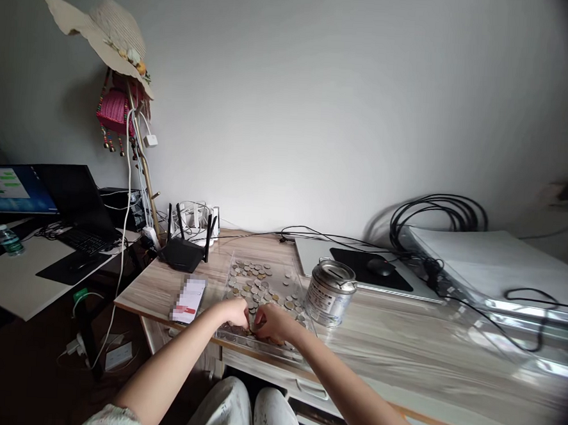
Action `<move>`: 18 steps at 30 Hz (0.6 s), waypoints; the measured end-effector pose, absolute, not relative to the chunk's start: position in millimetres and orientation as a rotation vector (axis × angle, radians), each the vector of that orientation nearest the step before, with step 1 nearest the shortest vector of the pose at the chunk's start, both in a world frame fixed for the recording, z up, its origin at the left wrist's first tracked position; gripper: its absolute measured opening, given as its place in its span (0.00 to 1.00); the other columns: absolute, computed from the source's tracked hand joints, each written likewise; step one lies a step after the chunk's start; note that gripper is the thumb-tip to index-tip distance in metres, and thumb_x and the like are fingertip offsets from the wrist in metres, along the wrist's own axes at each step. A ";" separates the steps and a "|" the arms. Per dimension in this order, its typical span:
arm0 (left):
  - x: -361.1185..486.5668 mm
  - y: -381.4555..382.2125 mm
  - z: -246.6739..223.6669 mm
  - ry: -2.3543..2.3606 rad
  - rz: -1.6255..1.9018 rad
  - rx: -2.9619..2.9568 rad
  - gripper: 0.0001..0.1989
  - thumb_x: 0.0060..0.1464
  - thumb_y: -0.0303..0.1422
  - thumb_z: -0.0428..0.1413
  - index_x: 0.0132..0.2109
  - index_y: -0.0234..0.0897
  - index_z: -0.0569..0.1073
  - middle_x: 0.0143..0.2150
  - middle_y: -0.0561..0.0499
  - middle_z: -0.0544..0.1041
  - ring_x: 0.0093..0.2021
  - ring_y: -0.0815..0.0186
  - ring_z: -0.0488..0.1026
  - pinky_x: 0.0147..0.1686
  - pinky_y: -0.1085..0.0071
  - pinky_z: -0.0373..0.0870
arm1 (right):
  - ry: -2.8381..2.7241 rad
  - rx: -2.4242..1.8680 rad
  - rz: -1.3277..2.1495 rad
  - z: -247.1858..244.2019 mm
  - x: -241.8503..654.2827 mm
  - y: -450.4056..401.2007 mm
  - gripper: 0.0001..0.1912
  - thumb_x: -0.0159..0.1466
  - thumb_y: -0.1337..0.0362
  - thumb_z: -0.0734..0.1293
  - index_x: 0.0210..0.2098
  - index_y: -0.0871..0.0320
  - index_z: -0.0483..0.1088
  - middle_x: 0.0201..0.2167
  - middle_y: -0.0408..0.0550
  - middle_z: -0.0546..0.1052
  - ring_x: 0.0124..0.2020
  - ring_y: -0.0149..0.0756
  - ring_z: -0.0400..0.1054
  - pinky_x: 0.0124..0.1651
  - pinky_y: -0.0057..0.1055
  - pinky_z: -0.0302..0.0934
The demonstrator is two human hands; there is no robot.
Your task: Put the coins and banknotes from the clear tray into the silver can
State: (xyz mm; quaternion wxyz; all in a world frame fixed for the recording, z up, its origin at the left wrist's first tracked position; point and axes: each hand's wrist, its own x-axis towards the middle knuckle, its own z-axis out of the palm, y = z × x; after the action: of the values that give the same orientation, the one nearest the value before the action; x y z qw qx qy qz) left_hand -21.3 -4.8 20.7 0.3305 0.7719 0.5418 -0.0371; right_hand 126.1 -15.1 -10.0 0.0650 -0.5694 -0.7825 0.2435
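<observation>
Many coins [261, 287] lie loosely spread in a shallow clear plastic tray [230, 267] near the front of the wooden desk. My left hand [236, 312] reaches down into the tray's front part, its fingers bent together and pointing at the coins. Close beside it, my right hand [271, 322] is curled in the same way, fingertips down near the left ones. Whatever is between the fingers of either hand is too small and hidden to tell. Just right of the tray stands a lidded silver tin can [330, 293] with a printed label.
Left of the tray lies a phone [189, 300], with a black router [184, 252] behind it. A mouse [381, 266] rests on a dark pad behind the can. Black cables [438, 209] and clear plastic trays [497, 264] occupy the right side. A drawer [312, 388] is below.
</observation>
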 end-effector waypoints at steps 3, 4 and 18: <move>-24.6 -7.2 21.5 1.381 -0.108 2.018 0.02 0.34 0.25 0.55 0.22 0.35 0.70 0.16 0.54 0.66 0.17 0.70 0.63 0.21 0.73 0.62 | -2.383 -1.675 0.770 -6.7 120.8 -19.6 0.22 0.40 0.64 0.68 0.37 0.57 0.69 0.30 0.43 0.74 0.29 0.32 0.66 0.26 0.23 0.54; -25.3 -8.5 22.1 1.364 -0.116 2.036 0.03 0.34 0.25 0.55 0.22 0.35 0.70 0.16 0.54 0.67 0.17 0.70 0.63 0.21 0.74 0.61 | -2.384 -1.669 0.766 -5.5 118.8 -21.6 0.23 0.40 0.64 0.68 0.38 0.57 0.69 0.31 0.44 0.74 0.30 0.32 0.66 0.26 0.23 0.54; -26.4 -15.1 24.5 1.280 -0.214 2.052 0.04 0.34 0.25 0.56 0.24 0.37 0.73 0.17 0.55 0.69 0.20 0.69 0.64 0.23 0.73 0.62 | -2.523 -1.560 1.031 16.3 118.6 -24.2 0.15 0.38 0.72 0.64 0.28 0.58 0.72 0.22 0.42 0.73 0.21 0.31 0.65 0.23 0.24 0.55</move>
State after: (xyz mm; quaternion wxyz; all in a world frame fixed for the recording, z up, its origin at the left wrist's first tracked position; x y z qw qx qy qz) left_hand -26.4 -15.1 24.5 0.3495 0.7918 0.4940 -0.0828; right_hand 118.6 -24.2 16.3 0.0006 -0.4967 -0.8034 0.3284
